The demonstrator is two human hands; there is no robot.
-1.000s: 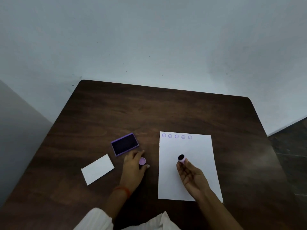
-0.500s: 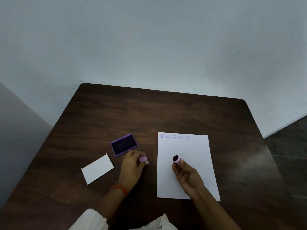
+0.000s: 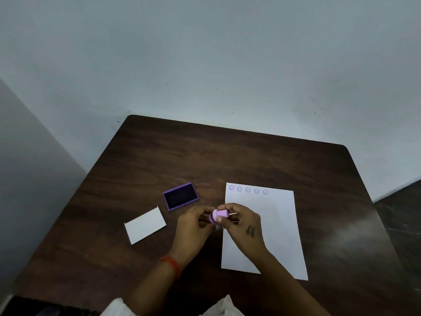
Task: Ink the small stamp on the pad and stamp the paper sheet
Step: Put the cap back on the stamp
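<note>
The small pink stamp lies sideways between my two hands, just above the left edge of the paper sheet. My right hand pinches its narrow pink body. My left hand holds the wider pink cap end with the purple band, pressed against the stamp. The stamp's face is hidden. The paper sheet carries a row of several purple round prints along its top edge. The open purple ink pad sits on the table to the upper left of my hands, untouched.
A small white card lies left of my left hand. The dark wooden table stands against a pale wall, with floor showing past its left and right edges. An orange band circles my left wrist.
My hands were apart, the left with a pink cap near the ink pad and the right with the stamp face up over the paper. They have come together and the two pieces now meet.
</note>
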